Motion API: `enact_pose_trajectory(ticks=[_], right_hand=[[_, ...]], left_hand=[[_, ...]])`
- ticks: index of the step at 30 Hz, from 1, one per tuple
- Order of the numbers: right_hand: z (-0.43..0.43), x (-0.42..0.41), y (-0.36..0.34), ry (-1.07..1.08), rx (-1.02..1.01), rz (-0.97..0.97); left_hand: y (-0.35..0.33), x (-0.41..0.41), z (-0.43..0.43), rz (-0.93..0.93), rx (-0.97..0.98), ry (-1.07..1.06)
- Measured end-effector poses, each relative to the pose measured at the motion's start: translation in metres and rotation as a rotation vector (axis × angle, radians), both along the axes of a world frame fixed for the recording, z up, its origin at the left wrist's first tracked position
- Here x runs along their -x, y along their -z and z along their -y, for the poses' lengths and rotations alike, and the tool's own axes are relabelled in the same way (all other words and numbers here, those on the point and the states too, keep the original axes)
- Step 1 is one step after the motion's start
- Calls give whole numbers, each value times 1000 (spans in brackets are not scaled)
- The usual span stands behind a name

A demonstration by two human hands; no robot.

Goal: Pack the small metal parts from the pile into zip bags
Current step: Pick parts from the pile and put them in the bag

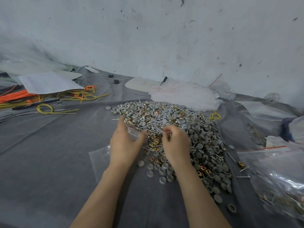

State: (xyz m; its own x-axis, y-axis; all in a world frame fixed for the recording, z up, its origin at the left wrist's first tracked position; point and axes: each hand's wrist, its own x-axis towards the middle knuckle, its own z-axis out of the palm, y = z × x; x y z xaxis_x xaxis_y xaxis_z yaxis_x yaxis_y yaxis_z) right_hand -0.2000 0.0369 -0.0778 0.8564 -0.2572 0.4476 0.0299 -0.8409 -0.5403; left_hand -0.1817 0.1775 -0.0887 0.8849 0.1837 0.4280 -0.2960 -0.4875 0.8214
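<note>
Metal screws (169,136), a few at once, are pinched between the curled fingertips of the right hand (175,145). The left hand (125,145) grips a clear zip bag (132,131): the thumb is raised and the fingers are curled round the bag's far side. It cannot be told whether the bag's mouth is open. Both hands hover over the near left edge of the pile (172,119).

Taking the hands as the dial centre:
- 12 to 4 o'clock: the pile, a broad heap of screws, grey round caps and brass-coloured square pieces. It touches nothing but the cloth beneath it.
- 6 o'clock: loose caps (162,176) between the two forearms.
- 8 o'clock: a flat empty bag (98,157), partly hidden under the left wrist.
- 10 o'clock: yellow wires (49,109), orange cables (14,97) and a paper sheet (49,83) lying over them, well apart from the pile.
- 12 o'clock: two small black parts (116,81).
- 1 o'clock: a stack of clear bags (184,94), just beyond the pile's far edge.
- 4 o'clock: filled bags (279,183) with parts showing through the plastic.

Work surface: a grey cloth (49,162), creased, spread flat under everything. Behind it stands a pale wall (164,38) marked with dark specks and scuffs.
</note>
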Motion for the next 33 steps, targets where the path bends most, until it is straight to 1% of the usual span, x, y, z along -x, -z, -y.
enact_pose_trajectory(ticks=[3, 5, 7, 10, 14, 16, 18, 21, 22, 24, 26, 29, 33], right_hand=[[-4, 1, 5, -11, 128, -99], [-6, 1, 10, -22, 198, -165], [-7, 1, 13, -24, 251, -208], [-9, 0, 13, -24, 261, -226], [-10, -1, 11, -40, 248, -255], [-10, -1, 11, -43, 258, -261], [-11, -1, 11, -40, 275, -275], [-12, -2, 10, -18, 308, -291], [-12, -2, 11, -12, 322, -289], [-12, -2, 12, -2, 337, -275], [-11, -2, 12, 1, 318, -255], [-8, -1, 11, 11, 199, -183], [-1, -4, 6, -39, -146, 27]], left_hand=[[-15, -1, -10, 27, 233, -30], [-25, -1, -17, 72, 333, -52], [-35, 1, -23, 132, 366, -67], [-46, 4, -27, 164, 363, -58], [-60, 10, -31, 279, 271, -78], [-68, 10, -34, 287, 224, -108], [-72, 8, -38, 191, 107, -102], [-66, 0, -39, -79, -171, -66], [-62, -1, -36, -136, -265, -58], [-52, -2, -22, -168, -418, -47], [-39, -2, -5, -142, -474, -30], [-16, 1, 13, -69, -451, 1], [5, 3, 15, -37, -403, 52]])
